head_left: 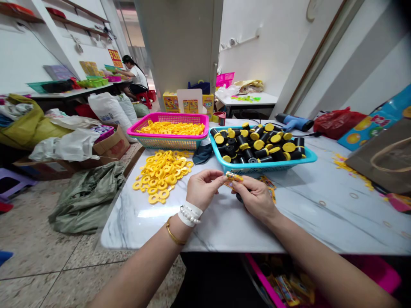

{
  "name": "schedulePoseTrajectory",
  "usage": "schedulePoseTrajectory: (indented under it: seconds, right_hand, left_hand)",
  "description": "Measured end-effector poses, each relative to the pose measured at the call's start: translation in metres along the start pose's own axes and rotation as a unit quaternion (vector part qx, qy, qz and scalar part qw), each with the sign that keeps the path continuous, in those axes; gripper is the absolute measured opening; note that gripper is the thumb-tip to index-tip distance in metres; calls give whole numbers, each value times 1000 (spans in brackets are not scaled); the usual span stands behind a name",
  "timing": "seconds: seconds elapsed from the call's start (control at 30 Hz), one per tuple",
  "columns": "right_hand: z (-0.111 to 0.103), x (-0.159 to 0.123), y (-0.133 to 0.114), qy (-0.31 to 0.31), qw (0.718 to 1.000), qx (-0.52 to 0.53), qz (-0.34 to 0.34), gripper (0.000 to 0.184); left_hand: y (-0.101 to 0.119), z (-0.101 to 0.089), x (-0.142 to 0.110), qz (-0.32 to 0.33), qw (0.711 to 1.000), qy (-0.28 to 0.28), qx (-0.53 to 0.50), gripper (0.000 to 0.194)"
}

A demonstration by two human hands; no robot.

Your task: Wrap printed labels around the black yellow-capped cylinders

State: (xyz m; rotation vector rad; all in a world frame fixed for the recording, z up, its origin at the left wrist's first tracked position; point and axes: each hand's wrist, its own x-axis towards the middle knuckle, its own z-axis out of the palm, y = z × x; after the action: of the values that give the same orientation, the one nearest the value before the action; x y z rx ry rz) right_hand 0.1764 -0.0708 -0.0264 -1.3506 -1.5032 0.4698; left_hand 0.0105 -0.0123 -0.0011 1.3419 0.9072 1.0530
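Between my fingertips, above the marble-patterned table, is a small glossy printed yellow label (233, 176). My left hand (205, 186) pinches its left end with thumb and forefinger. The fingers of my right hand (257, 196) are closed on its right side. Something dark and round shows partly below the right hand; I cannot make out what it is. More printed labels (270, 188) lie just beyond that hand. A blue basket (257, 169) behind my hands is heaped with black cylinders with yellow caps (260, 143). Loose yellow plastic rings (160, 173) are piled left of my left hand.
A pink basket (133, 129) of yellow pieces stands at the table's far left. A dark cloth (203, 154) lies between the baskets. At the right are a blue heat gun (295, 122), a red bag (338, 122) and a brown bag (382, 158). A person (138, 77) sits far back.
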Motion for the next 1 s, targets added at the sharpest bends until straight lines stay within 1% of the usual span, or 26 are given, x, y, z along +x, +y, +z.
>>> schedulePoseTrajectory:
  seconds: [0.07,0.1,0.23,0.3,0.37,0.43,0.5,0.53,0.57,0.63,0.67,0.7,0.73,0.77,0.8,0.9,1.0]
  right_hand:
    - [-1,0,0,14,1000,9,6,33]
    - [-1,0,0,16,1000,12,4,33]
    - [-1,-1,-1,0,1000,0,-20,33]
    - [-1,-1,-1,-5,1000,-8,-23,34]
    - [0,-1,-2,-10,1000,-11,-26,35]
    - [1,-1,-3,-18,999,-10,-34,36]
    - [1,0,-6,-30,999,-2,-34,35]
    - [1,0,-7,-40,999,9,-25,32]
    - [0,1,-9,-56,998,26,-5,28]
    - [-4,2,-11,-95,991,73,65,13]
    - [-7,3,-12,-111,983,97,105,12]
    - [-10,3,-12,-119,976,120,138,18]
    - [-13,3,-12,-116,970,141,157,24]
    - [-15,4,-10,-105,968,160,161,28]
    - [-17,4,-9,-88,968,179,150,31]
    - [-17,5,-6,-28,968,231,89,37]
    - [-13,5,-6,9,968,240,67,41]
  left_hand:
    - [-1,0,1,36,998,48,25,25]
    - [-1,-1,1,52,996,59,35,23]
    - [0,1,-1,94,993,31,64,17]
    - [2,2,-4,122,988,31,86,15]
    - [4,4,-7,127,987,25,94,14]
    - [4,4,-8,89,994,-19,68,16]
    - [3,4,-7,26,997,-69,24,20]
    - [3,3,-6,-6,997,-82,1,21]
    - [2,2,-4,-36,996,-82,-21,22]
    - [2,-1,1,-85,993,-57,-66,26]
    - [2,-2,4,-105,989,-41,-91,27]
    - [3,-4,6,-123,985,-29,-118,28]
    - [3,-7,9,-141,979,-21,-144,27]
    - [3,-8,11,-158,973,-20,-169,27]
    - [3,-10,13,-176,965,-25,-192,26]
    - [2,-11,16,-220,943,-53,-244,25]
    - [1,-10,16,-243,929,-71,-268,22]
